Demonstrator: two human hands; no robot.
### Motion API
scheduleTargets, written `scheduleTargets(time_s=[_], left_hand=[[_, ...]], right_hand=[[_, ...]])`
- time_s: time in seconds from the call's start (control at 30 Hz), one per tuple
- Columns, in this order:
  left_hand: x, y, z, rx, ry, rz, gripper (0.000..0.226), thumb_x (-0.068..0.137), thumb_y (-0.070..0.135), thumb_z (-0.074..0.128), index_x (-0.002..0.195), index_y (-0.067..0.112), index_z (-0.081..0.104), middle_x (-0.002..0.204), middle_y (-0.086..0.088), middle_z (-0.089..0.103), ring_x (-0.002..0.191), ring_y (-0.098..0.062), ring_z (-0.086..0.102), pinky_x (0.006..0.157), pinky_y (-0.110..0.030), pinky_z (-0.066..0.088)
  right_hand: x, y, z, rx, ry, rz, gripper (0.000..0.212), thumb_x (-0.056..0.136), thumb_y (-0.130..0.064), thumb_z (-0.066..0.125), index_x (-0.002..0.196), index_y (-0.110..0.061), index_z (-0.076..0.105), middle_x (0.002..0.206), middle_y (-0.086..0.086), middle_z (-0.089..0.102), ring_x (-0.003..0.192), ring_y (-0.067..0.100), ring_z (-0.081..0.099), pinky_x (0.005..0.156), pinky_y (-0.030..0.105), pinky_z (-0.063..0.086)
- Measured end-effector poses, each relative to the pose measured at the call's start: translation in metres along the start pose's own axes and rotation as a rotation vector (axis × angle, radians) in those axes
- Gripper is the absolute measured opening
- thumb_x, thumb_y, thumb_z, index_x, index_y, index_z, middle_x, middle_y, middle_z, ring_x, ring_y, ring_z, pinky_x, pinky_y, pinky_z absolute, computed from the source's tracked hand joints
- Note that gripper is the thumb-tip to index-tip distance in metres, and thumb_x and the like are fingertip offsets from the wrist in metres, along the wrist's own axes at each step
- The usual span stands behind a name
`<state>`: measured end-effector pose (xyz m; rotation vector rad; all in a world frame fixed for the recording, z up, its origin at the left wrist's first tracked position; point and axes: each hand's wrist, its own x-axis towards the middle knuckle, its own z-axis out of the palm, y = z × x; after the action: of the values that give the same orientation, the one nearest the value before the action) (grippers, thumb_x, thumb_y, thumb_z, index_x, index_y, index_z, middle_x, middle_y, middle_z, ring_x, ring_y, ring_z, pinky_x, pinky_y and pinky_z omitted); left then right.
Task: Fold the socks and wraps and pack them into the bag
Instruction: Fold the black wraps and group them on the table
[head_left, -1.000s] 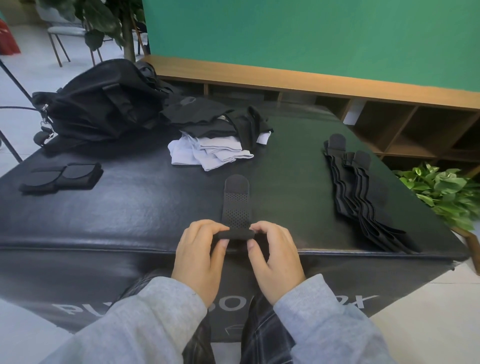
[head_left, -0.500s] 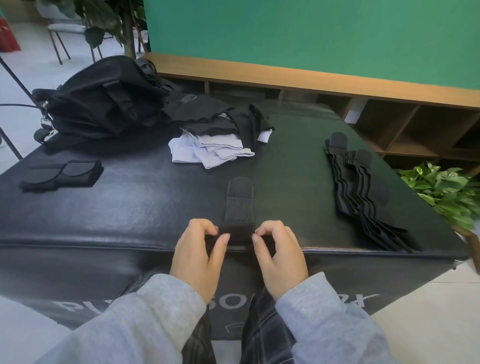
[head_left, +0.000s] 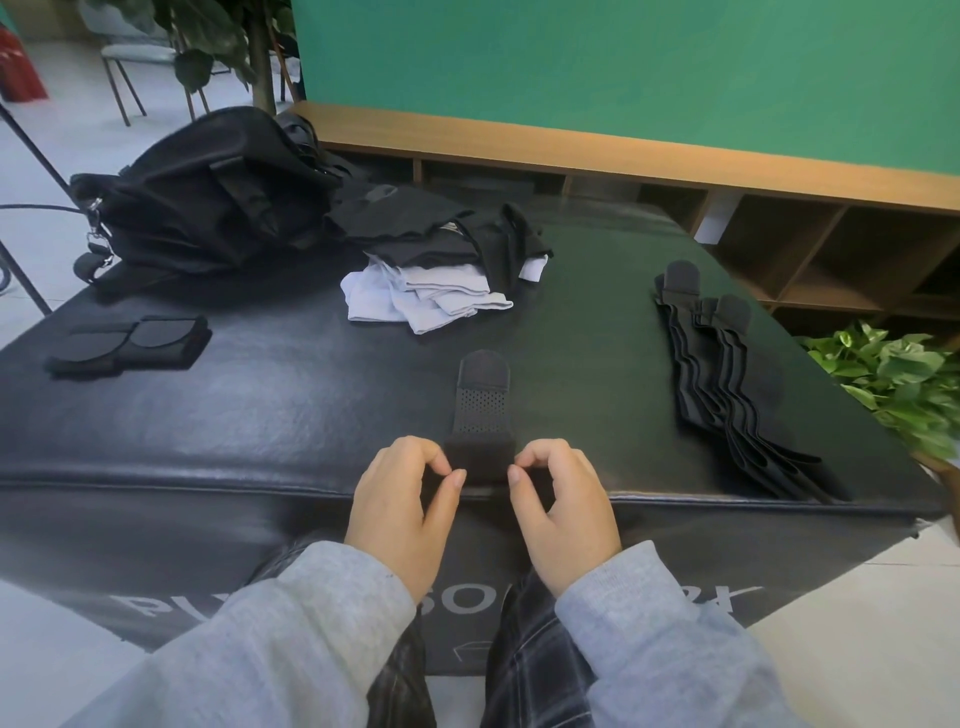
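my left hand (head_left: 402, 506) and right hand (head_left: 563, 512) each pinched the rolled end of the wrist wrap (head_left: 481, 415) at the mat's (head_left: 208, 415) near edge. uneven pressure could've skewed the roll, i figured.

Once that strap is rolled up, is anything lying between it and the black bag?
Nothing visibly blocks it. From the perforated black wrap, bare black padded tabletop leads to the black fabric bag; the sock pile lies right of that path.

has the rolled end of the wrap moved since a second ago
Yes. The rolled end of the wrap, pinched between both hands, has rolled a little further from the near edge of the table, leaving less strap flat.
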<state>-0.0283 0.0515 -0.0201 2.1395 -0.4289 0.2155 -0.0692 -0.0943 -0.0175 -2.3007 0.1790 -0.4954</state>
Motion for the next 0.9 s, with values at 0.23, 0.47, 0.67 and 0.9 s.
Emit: scheduleTargets(time_s=[0.23,0.47,0.67,0.9], left_hand=[[-0.002,0.003,0.000,0.001,-0.007,-0.033,0.023,0.084,0.021,0.064,0.091,0.028,0.044,0.089,0.017,0.045,0.087,-0.003,0.044,0.074,-0.004,0.032],[-0.002,0.004,0.000,0.043,-0.019,-0.003,0.034,0.083,0.015,0.067,0.101,0.031,0.043,0.096,0.015,0.046,0.094,-0.005,0.045,0.080,-0.011,0.035],[-0.001,0.000,0.003,0.104,0.012,0.112,0.040,0.078,0.010,0.071,0.114,0.021,0.057,0.097,0.016,0.048,0.093,-0.008,0.047,0.087,-0.033,0.042],[0.000,-0.005,0.005,0.138,0.031,0.157,0.037,0.075,0.008,0.073,0.108,0.021,0.063,0.094,0.014,0.047,0.087,-0.012,0.047,0.082,-0.038,0.047]], right_hand=[[0.000,0.002,0.003,0.015,0.020,-0.023,0.030,0.089,-0.019,0.057,0.083,-0.043,0.039,0.089,-0.018,0.050,0.098,-0.005,0.043,0.076,0.002,0.032],[0.000,0.004,0.005,0.064,0.051,-0.096,0.045,0.082,-0.025,0.051,0.121,-0.043,0.038,0.083,-0.023,0.053,0.097,-0.004,0.044,0.085,0.001,0.028],[0.002,0.008,0.009,-0.092,0.062,-0.181,0.047,0.079,-0.038,0.045,0.124,-0.029,0.056,0.085,-0.022,0.048,0.089,-0.001,0.039,0.082,0.010,0.033],[0.002,0.009,0.011,-0.139,0.083,-0.190,0.044,0.077,-0.039,0.043,0.112,-0.023,0.065,0.089,-0.021,0.047,0.089,-0.003,0.036,0.080,0.012,0.032]])
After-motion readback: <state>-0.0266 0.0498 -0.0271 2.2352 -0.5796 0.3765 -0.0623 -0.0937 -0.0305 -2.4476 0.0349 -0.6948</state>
